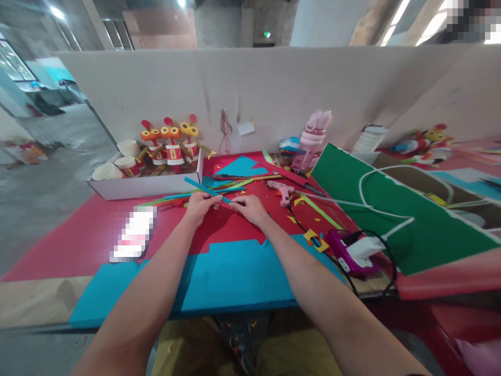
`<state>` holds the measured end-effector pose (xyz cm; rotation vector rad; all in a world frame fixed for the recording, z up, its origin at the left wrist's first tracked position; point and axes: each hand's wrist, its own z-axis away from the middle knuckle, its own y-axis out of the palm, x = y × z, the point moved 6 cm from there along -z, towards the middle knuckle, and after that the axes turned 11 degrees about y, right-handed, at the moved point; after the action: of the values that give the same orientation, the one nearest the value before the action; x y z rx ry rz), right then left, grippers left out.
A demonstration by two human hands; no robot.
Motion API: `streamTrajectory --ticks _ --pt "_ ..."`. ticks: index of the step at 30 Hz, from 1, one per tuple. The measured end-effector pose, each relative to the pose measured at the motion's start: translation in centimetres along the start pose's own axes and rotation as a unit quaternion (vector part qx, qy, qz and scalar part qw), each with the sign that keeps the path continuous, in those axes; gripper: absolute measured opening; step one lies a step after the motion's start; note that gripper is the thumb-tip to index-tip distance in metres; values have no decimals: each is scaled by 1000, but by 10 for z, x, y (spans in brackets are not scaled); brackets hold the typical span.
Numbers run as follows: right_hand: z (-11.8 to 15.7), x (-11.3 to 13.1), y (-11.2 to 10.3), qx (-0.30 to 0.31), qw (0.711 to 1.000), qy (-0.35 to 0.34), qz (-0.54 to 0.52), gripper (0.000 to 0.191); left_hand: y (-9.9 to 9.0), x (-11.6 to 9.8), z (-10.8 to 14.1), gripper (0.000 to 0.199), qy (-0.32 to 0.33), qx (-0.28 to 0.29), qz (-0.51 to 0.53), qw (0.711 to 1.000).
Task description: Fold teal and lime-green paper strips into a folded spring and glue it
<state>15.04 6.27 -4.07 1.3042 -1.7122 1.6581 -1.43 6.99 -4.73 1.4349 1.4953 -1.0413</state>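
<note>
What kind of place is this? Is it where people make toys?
Probably a craft workshop. Paper-cup figures stand in a box, a pink glue gun lies among coloured paper strips, and both hands hold a blue strip over the red table.

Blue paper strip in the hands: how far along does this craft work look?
Done: three finished cup figures stand in the white box. In hand: left hand and right hand hold a blue strip between them. Left: plain cups, loose coloured strips and the glue gun lying unused.
</note>
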Motion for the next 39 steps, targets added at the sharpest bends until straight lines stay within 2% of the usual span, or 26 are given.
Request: streamTrajectory --ticks 4,9,18,29,34,37,39 --pt "-1 -4 0 -6 999 23 -29 21 7 -1 2 26 13 17 7 1000" --pt "0 0 -1 -20 999 9 -38 22 18 -1 7 26 18 44 -26 999" --pt "-2 -5 3 8 998 25 -60 19 11 -1 4 26 23 33 -17 999" --pt "-2 -9 2 3 998 34 -55 22 7 -1 2 26 16 23 -17 999" --pt "-1 -10 0 -11 997 56 -59 21 12 -2 5 27 18 29 -13 999" --pt "-1 -7 0 -18 998 44 -46 21 19 0 7 25 6 48 -19 999" --pt "-1 -6 1 -15 998 38 -48 21 19 1 8 24 2 39 -31 999"
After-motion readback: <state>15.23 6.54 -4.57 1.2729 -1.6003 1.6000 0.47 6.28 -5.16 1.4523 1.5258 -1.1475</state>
